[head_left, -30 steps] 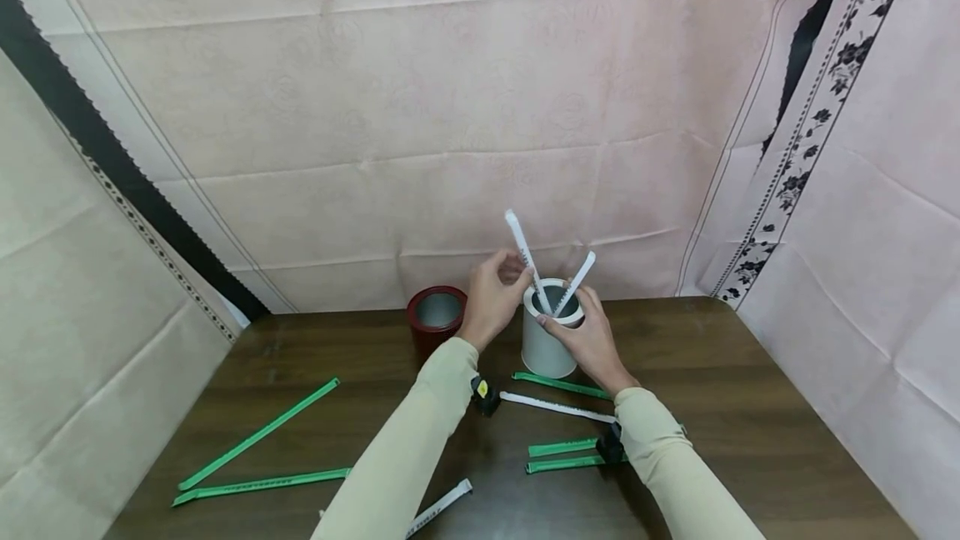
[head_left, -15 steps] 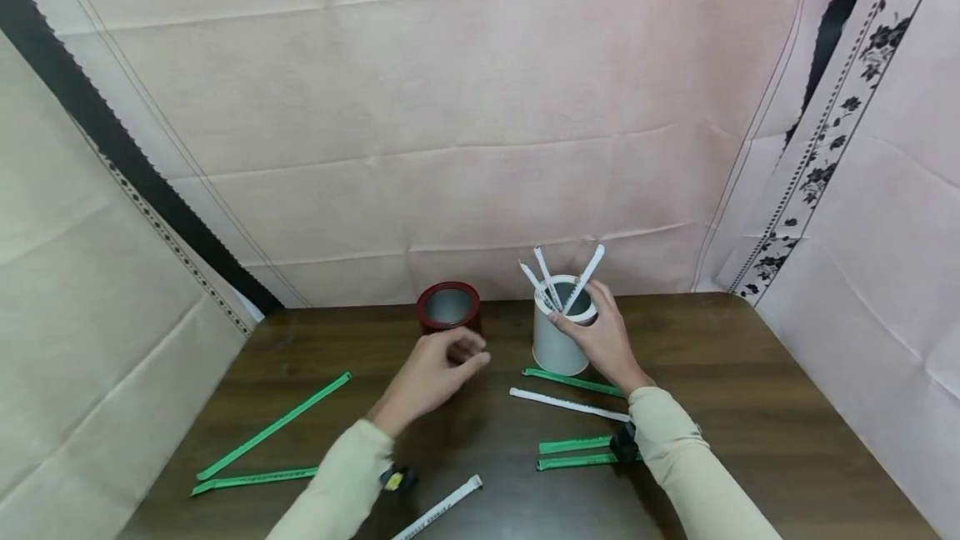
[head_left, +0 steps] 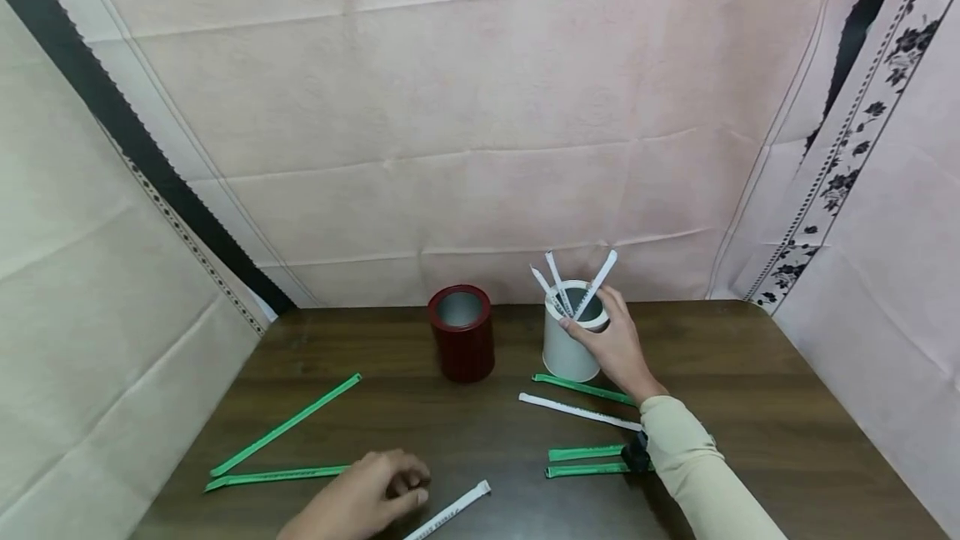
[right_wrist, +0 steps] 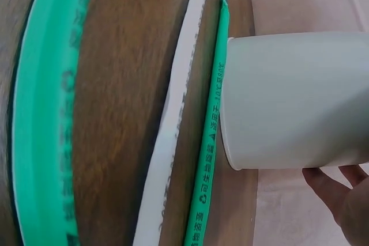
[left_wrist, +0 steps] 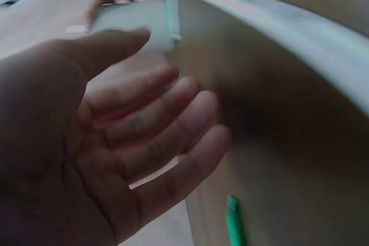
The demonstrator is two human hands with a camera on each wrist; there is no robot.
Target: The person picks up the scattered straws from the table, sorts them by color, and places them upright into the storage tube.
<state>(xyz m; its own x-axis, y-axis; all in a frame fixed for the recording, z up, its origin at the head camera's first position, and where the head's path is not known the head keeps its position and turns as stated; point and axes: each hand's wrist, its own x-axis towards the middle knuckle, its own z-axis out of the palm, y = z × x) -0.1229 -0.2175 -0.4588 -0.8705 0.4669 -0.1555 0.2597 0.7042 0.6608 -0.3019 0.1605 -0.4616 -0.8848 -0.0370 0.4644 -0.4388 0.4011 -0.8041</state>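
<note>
While we look down from the head view, our right hand [head_left: 618,344] grips the white cup [head_left: 572,346], and our left hand [head_left: 360,498], fingers loosely curled, nears a white strip [head_left: 448,510]. The left wrist view shows its fingers [left_wrist: 173,142] together, empty. The right wrist view shows the cup on the table [right_wrist: 127,113].

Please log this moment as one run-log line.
right hand: holds white cup rim | cup: three white strips | left hand: empty, beside white strip on table
</note>
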